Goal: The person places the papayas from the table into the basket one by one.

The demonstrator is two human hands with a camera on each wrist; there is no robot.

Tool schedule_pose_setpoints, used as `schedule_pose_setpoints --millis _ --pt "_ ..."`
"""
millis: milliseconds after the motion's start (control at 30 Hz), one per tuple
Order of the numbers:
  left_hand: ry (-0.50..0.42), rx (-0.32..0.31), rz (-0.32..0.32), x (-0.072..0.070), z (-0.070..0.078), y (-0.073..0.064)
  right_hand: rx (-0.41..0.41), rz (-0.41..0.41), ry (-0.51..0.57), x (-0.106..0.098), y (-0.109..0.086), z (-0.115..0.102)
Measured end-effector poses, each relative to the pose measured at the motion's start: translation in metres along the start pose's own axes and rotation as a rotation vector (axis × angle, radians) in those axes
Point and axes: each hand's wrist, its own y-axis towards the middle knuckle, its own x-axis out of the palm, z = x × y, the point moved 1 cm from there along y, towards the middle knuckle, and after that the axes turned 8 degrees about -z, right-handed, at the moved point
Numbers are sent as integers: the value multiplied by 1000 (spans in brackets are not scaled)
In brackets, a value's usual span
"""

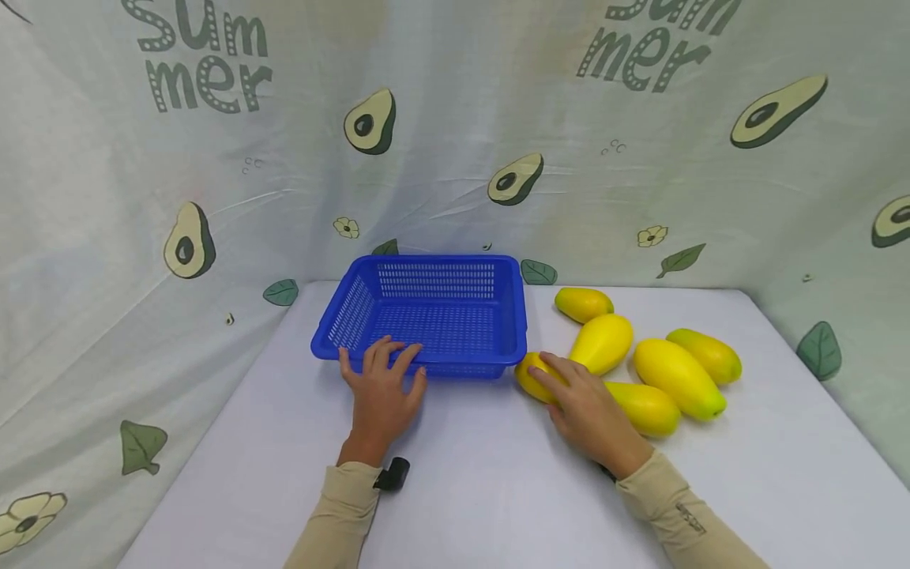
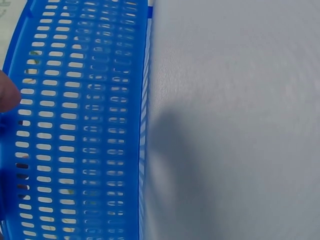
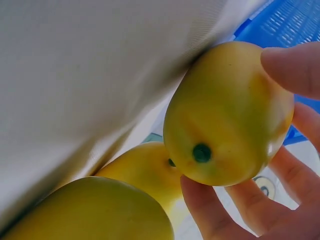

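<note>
A blue plastic basket with slotted walls stands at the back of the table. My left hand rests its spread fingertips on the near rim; in the left wrist view one fingertip shows at the basket's wall. Beside the basket's near right corner, my right hand grips a yellow mango. In the right wrist view the thumb and fingers curl round that mango, its green stem end toward the camera. Right behind my right hand lies another mango.
More mangoes lie to the right: a small one at the back, one by my right wrist, a large one and one behind it. A printed cloth hangs behind the white table.
</note>
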Motion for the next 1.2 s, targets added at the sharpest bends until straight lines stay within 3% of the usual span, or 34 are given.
schedule_pose_setpoints --millis 600,867,1200 --pt "-9 11 10 -1 -2 -1 37 -52 -7 0 -7 3" --pt "-18 14 23 1 -3 -2 31 -24 -34 0 -6 5" --pt "-11 13 17 2 -4 -1 106 -79 -33 -1 -7 4"
